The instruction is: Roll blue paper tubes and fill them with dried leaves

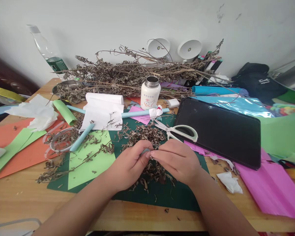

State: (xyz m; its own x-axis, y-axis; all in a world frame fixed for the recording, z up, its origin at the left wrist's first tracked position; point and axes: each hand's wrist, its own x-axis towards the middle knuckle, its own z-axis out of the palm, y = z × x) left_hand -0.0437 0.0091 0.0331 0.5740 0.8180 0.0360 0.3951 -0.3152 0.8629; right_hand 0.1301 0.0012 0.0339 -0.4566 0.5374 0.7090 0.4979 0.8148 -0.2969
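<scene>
My left hand (pixel 134 164) and my right hand (pixel 178 160) meet at their fingertips above a heap of dried leaves (pixel 147 132). Both are closed in a pinch. What lies between the fingers is too small and covered to make out; a greyish bit shows at the left thumb. The leaves are brown and curled, spread on a dark green mat (pixel 159 203). Scissors (pixel 177 131) with pale handles lie just beyond my right hand. A dried stalk (pixel 85 162) with leaves rests on a light green sheet (pixel 88 177) to the left.
A white open bottle (pixel 151 93) stands behind the heap. Long dried branches (pixel 127 72) lie along the wall. At right are a black tablet (pixel 218 127) and pink paper (pixel 272 186). Leftward lie white paper (pixel 100 114), blue tubes (pixel 82 137) and orange paper (pixel 5 137).
</scene>
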